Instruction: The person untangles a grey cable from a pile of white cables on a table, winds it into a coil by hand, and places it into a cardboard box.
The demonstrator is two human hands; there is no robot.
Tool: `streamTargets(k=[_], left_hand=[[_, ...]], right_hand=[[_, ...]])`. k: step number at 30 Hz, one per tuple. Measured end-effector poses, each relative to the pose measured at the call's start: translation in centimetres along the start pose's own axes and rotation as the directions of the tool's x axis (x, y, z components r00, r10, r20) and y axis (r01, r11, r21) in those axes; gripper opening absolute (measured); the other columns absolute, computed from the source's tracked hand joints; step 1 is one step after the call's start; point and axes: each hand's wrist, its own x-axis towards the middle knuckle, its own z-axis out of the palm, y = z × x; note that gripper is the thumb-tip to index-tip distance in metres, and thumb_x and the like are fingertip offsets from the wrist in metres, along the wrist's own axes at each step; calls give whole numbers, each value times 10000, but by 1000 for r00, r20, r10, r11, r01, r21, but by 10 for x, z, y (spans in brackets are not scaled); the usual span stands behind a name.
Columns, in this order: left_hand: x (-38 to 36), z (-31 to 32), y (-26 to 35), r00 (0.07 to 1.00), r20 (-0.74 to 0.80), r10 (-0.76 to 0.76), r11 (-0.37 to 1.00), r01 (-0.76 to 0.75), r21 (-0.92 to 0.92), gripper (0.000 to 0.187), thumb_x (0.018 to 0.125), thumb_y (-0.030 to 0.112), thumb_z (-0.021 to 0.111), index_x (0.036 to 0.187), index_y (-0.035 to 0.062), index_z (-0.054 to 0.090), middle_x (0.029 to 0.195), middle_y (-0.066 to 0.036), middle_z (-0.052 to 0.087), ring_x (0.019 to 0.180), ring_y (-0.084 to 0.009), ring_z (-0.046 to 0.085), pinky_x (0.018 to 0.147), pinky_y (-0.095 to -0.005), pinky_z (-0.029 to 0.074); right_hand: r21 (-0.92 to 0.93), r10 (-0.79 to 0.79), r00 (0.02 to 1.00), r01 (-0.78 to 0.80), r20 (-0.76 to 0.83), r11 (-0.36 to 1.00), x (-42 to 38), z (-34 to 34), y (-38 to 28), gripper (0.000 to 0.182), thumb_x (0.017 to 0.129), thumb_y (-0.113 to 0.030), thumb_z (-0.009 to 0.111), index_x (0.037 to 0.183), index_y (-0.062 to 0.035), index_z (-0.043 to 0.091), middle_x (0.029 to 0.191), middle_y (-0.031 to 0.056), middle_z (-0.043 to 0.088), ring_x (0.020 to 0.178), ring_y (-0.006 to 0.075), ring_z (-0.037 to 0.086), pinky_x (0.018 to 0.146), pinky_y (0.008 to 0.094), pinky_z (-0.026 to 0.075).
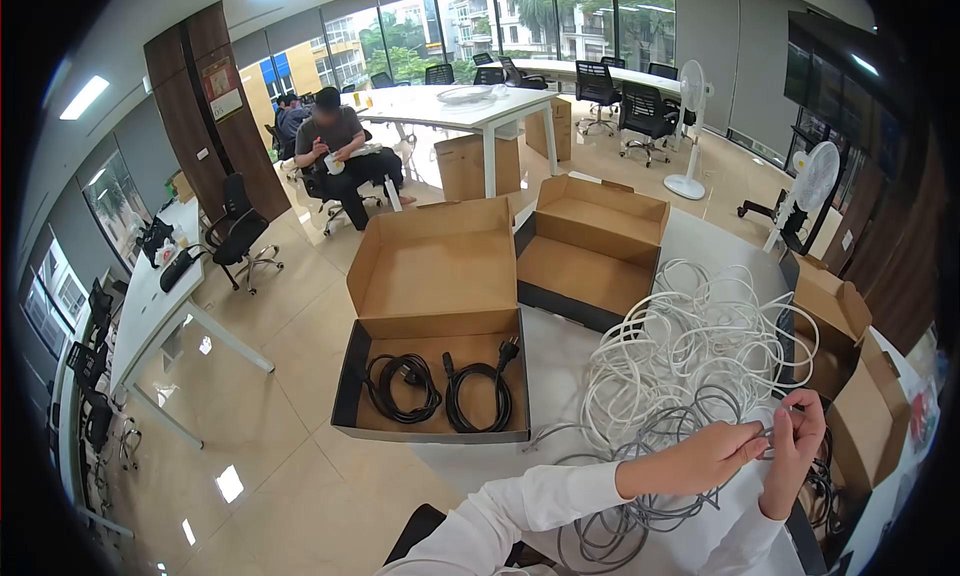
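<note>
Both my hands are at the right, over a tangle of grey cable (640,511) on the white table. My left hand (700,458) reaches across with its fingers closed round a piece of grey cable. Beside it, my right hand (795,451) is raised with bent fingers, pinching at the same cable near the left fingertips. White cable (660,366) lies in a large loose heap just beyond. To the left, an open cardboard box (430,326) holds two coiled black power cables (478,398). Behind the white heap stands another open box (580,276) with a bare inside.
More open boxes (868,416) line the right side, with black cables (820,491) by my right hand. A seated person (335,151) is farther back, near a white table (450,111). Two fans (690,126), chairs and a side table (150,321) stand around.
</note>
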Motion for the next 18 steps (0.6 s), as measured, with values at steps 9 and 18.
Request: streamTargets(k=[9, 18], left_hand=[[5, -10, 6, 953, -255, 161, 986, -148, 73, 384, 1051, 312, 429, 830, 6, 497, 596, -104, 435, 519, -225, 427, 515, -364, 337], [-1, -48, 27, 957, -286, -44, 878, -99, -469, 426, 1068, 423, 347, 798, 110, 448, 605, 63, 335, 527, -44, 251, 472, -223, 208]], right_hand=[[172, -81, 996, 72, 45, 983, -1, 0, 7, 172, 956, -177, 599, 1051, -44, 544, 758, -44, 471, 629, 23, 370, 571, 185, 276], [203, -3, 935, -74, 353, 976, 7, 1, 2, 278, 899, -62, 630, 1158, 16, 570, 1104, 85, 646, 998, 128, 575, 913, 270, 424]])
